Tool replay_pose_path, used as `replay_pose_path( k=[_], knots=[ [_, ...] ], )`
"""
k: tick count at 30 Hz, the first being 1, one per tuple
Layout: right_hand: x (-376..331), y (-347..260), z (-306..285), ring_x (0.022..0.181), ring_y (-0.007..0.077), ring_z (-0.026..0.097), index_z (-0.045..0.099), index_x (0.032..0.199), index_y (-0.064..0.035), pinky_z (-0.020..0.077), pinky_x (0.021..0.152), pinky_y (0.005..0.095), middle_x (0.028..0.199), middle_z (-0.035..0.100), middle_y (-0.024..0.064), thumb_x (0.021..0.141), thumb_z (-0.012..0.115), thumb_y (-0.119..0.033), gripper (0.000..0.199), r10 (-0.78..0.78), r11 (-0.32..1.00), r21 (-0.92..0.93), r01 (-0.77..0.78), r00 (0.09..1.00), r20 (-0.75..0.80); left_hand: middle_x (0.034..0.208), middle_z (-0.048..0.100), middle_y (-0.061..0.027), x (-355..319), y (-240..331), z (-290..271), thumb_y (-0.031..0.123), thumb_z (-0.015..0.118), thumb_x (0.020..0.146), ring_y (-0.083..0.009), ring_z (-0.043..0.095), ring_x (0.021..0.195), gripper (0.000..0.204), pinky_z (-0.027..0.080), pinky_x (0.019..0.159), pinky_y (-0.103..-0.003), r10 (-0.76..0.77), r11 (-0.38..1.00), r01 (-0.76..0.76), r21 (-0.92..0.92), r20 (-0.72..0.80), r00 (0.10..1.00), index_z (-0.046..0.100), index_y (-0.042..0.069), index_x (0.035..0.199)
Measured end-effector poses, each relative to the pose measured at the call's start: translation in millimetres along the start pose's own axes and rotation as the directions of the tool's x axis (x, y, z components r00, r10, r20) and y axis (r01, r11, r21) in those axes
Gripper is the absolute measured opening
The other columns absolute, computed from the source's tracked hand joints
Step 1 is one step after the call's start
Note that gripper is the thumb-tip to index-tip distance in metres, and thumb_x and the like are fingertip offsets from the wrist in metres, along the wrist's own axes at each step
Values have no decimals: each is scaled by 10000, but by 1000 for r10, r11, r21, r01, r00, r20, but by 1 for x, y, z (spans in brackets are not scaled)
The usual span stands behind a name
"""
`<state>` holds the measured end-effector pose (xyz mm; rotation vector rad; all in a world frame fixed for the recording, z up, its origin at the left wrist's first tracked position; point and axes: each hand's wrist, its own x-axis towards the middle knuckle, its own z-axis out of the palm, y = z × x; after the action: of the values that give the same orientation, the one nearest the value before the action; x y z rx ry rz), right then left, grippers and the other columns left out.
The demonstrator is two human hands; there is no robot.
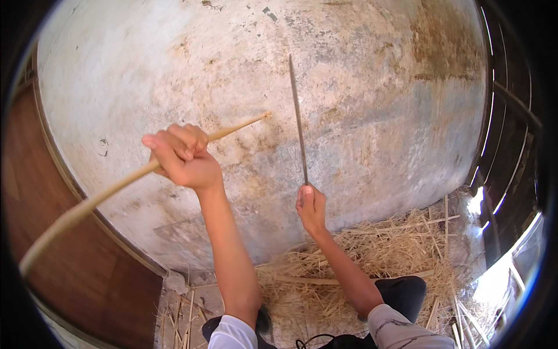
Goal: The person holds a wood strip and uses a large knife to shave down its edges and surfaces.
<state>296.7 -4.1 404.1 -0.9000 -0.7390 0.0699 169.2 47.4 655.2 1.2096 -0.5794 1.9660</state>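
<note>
My left hand (181, 154) is closed around a long pale wooden pole (119, 185), possibly bamboo. The pole slants from the lower left up to the right, and its thin far end comes to a frayed tip in front of the wall. My right hand (311, 208) is closed around the lower end of a long knife (299, 119), seen nearly edge-on. Its narrow dark blade points up and leans slightly left. Any handle is hidden in my fist. Blade and pole are apart, with the pole's tip left of the blade.
A stained, peeling plaster wall (372, 110) fills the view ahead. Straw and shavings (383, 244) are heaped at its foot, near my dark-clothed knees. A brown wooden panel (70, 244) stands at the left, and dark slats (508, 116) with light gaps are at the right.
</note>
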Motion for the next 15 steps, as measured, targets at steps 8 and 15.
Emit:
replay_pose_path(
  k=[8, 15],
  knots=[
    [15, 75, -20, 457, 94, 419, 533, 741, -65, 332, 436, 284, 559, 464, 1, 1052, 481, -510, 546, 344, 937, -87, -339, 938, 48, 485, 242, 24, -48, 0, -9, 374, 424, 1074, -94, 143, 442, 557, 158, 443, -273, 14, 1000, -15, 6, 58, 998, 252, 167, 587],
    [-3, 29, 2, 381, 83, 307, 487, 818, -114, 292, 384, 265, 517, 310, -36, 1040, 361, -663, 605, 448, 520, 430, -738, 664, 598, 487, 297, -2, -48, 8, -31, 241, 451, 987, -92, 178, 438, 453, 186, 425, -285, 1, 999, 4, -52, 101, 995, 288, 142, 576]
  ],
)
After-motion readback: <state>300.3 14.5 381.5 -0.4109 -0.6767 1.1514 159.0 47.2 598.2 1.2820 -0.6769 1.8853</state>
